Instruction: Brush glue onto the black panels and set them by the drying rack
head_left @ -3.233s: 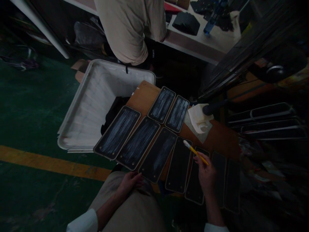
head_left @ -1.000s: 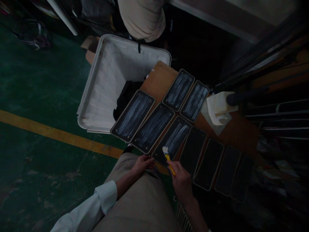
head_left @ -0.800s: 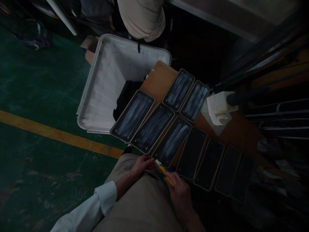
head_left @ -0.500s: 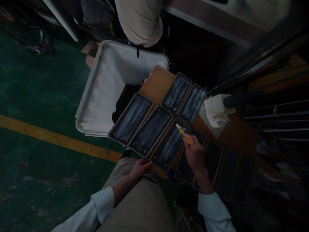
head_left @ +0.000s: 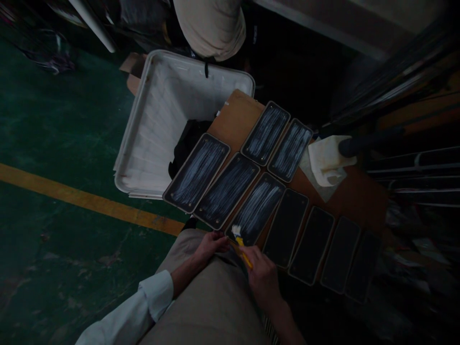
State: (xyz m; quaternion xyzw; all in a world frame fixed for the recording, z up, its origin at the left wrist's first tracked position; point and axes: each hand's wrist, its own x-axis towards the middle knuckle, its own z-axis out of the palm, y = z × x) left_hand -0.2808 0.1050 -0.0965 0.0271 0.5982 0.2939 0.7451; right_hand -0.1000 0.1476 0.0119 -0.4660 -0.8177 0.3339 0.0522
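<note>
The person's right hand (head_left: 264, 280) pinches a small brush with a yellow handle and white bristles (head_left: 241, 245) between thumb and fingers, with the other fingers curled in. The bristles touch the near end of a long dark panel with a pale rim (head_left: 258, 206), which is streaked with white. This looks like the painting step, close to that panel's near edge. One more stroke would call for a light, steady hand so the white stays inside the rim. The left hand (head_left: 212, 243) lies on the person's knee with bent fingers at the near edge of the brown wooden board (head_left: 233, 117). It is not clear if it grips the board. Four more streaked panels (head_left: 197, 172) lie to the left and far side. Plain dark panels (head_left: 287, 227) lie in a row to the right. A white pot (head_left: 328, 158) stands far right, and a big white plastic tub (head_left: 143, 96) is on the left.
</note>
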